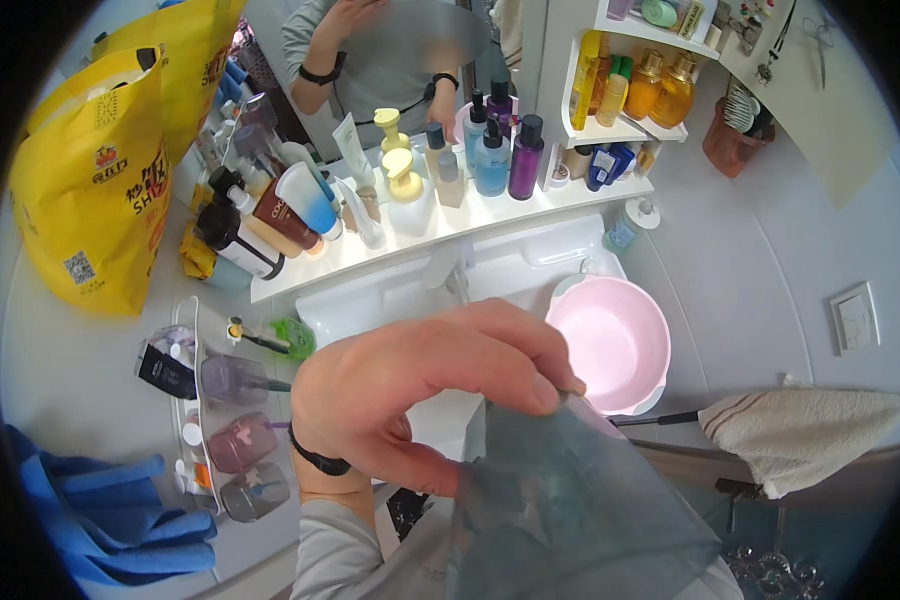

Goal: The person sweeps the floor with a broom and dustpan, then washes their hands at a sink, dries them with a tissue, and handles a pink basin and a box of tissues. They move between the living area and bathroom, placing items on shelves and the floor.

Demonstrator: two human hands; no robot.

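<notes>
My left hand (427, 382), with a black band at its wrist, reaches in from the lower left. Its fingers and thumb hold the upper edge of a translucent grey sheet or bag (570, 510), probably plastic, which spreads over the lower middle of the view. My right hand is out of view; only a bit of pale sleeve (720, 581) shows beyond the sheet at the lower right. Just past my fingertips a pink plastic basin (607, 341) rests in the white washbasin (367, 304), whose front part is hidden by my left hand.
A lit shelf (412, 240) of bottles and tubes runs below a mirror (390, 82). Left are yellow plastic bags (90, 195), a cup rack (202, 420) and blue cloths (120, 517). Right are a pump bottle (630, 225), a towel (802, 427) and a wall switch (855, 319).
</notes>
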